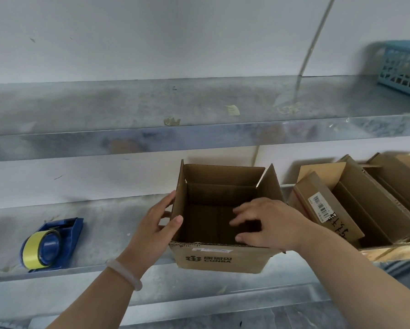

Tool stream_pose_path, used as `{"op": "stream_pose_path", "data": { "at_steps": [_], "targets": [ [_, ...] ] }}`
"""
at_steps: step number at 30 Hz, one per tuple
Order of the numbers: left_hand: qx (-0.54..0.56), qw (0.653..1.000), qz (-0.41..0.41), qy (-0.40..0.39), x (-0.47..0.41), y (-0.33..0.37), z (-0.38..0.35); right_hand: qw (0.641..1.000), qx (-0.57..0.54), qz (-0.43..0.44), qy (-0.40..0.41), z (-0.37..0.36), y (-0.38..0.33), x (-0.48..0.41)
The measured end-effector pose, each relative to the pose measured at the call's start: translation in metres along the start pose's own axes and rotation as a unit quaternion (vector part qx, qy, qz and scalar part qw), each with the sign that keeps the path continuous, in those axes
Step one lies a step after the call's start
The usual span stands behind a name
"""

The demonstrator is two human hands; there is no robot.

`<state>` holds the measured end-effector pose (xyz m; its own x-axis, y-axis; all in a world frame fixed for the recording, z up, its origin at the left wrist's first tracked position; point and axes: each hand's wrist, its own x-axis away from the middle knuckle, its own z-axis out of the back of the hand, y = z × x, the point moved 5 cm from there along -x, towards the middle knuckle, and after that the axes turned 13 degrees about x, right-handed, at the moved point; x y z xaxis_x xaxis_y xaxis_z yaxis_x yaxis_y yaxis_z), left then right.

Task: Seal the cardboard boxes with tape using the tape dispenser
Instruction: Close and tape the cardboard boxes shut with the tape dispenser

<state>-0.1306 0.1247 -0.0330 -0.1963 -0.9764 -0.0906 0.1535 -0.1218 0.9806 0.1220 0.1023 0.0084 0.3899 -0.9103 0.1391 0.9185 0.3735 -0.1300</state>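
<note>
An open box [223, 260] stands on the lower shelf [113, 224], its near side just past the shelf's front edge and its flaps standing up. The left hand [156, 224] pinches the box's left wall, thumb hooked over the rim and fingers outside; a pale bracelet [124, 274] sits on that wrist. The right hand [270, 224] reaches over the near rim into the box, fingers spread and loose, holding nothing. The hands are apart, one at each side of the opening. The blue dispenser [56, 243], loaded with yellow tape [33, 250], lies on the same shelf well to the left of the box, untouched. Just right of the box lie more boxes [365, 210], one bearing a barcode label [320, 205]. A blue basket [401, 70] sits at the right end of the upper shelf [128, 108].
</note>
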Motion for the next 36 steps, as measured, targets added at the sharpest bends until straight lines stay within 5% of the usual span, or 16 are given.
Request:
{"op": "stream_pose_path", "data": {
  "at_steps": [3, 11, 17, 21, 25, 30, 36],
  "targets": [
    [0.0, 1.0, -0.003, -0.016, -0.003, -0.003, -0.001, 0.994, -0.016, -0.081, -0.067, -0.001, 0.013, -0.015],
    [-0.077, 0.996, -0.014, -0.034, -0.004, -0.004, -0.002, 0.981, -0.05, -0.186, -0.04, -0.007, 0.034, -0.067],
    [-0.076, 0.974, 0.085, -0.194, 0.001, -0.012, -0.017, 0.982, -0.044, -0.177, -0.041, -0.008, 0.037, -0.073],
    [0.004, 0.952, 0.199, -0.232, -0.002, -0.017, -0.025, 0.984, 0.013, -0.171, 0.039, 0.011, 0.037, -0.05],
    [0.008, 0.954, 0.203, -0.221, -0.018, -0.02, -0.022, 0.961, 0.014, -0.216, 0.17, 0.021, 0.047, -0.009],
    [-0.068, 0.942, 0.191, -0.268, -0.041, -0.014, -0.027, 0.918, -0.207, -0.272, 0.203, -0.006, 0.059, 0.03],
    [-0.08, 0.937, 0.202, -0.273, -0.051, -0.019, -0.032, 0.866, -0.436, -0.184, 0.164, -0.025, 0.043, 0.046]
  ]
}}
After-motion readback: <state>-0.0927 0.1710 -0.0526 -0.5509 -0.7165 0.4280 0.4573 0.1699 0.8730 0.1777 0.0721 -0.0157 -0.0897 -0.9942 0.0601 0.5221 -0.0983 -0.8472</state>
